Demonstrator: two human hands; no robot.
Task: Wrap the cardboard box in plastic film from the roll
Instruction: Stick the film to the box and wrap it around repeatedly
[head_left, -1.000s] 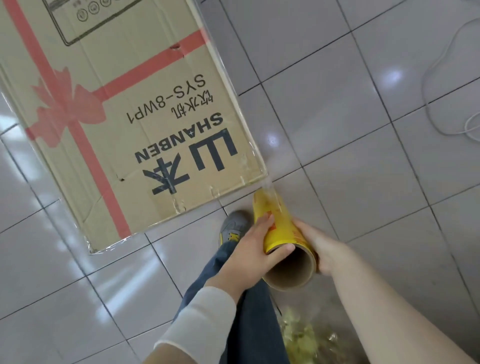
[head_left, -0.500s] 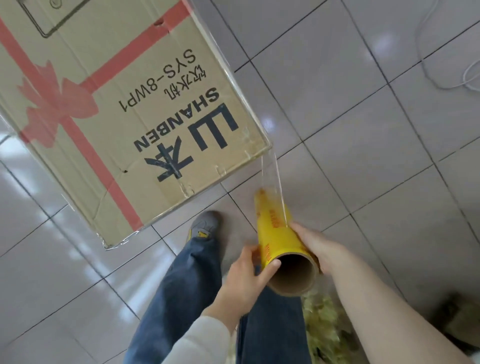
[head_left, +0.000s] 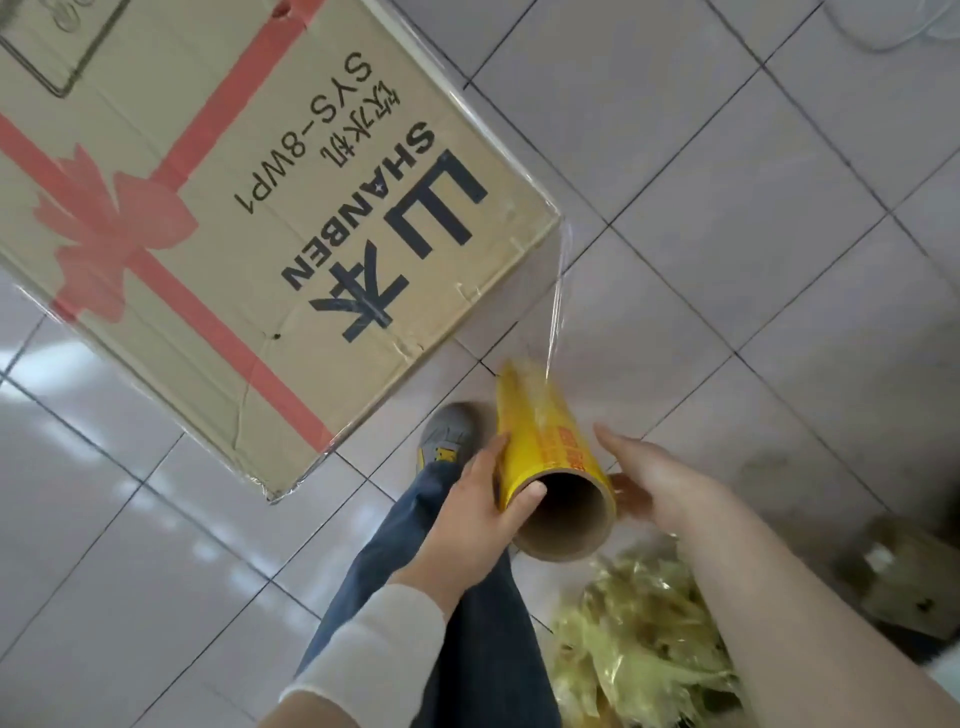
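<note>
Looks down on a cardboard box (head_left: 234, 208) at upper left, printed SHANBEN and SYS-8WP1 with a red ribbon-and-bow design, standing on a pale tiled floor (head_left: 727, 208) and cut off by the top and left borders. Shows clear plastic film (head_left: 555, 312) already lying over the box, wrinkled and loose along the near lower edge and at the nearest bottom corner. Traces a narrow, taut band of that film from the box's right-hand corner down to the far end of a yellow roll (head_left: 540, 431), held near that corner but apart from it, with the open brown core end turned towards the camera. Places the left hand (head_left: 467, 514) on the roll's left side, gripping it, thumb hooked over the core rim and fingers wrapped along the yellow surface. Places the right hand (head_left: 654, 478) on the opposite side, fingers stretched nearly straight and spread, lower fingers against the core end, nothing pinched; blurred, so cannot tell exactly where it touches. Sets a grey shoe (head_left: 447, 441) just beside the roll and near the box's near edge, above a jeans leg (head_left: 467, 623) and a white sleeve (head_left: 363, 660). Leaves bare tile to the right of the box and beyond the roll. Crowds the lower right with a heap of crumpled film (head_left: 639, 649) under the right forearm, a blurred brown object (head_left: 904, 571) further right, and a white cable (head_left: 883, 31) at the top edge.
</note>
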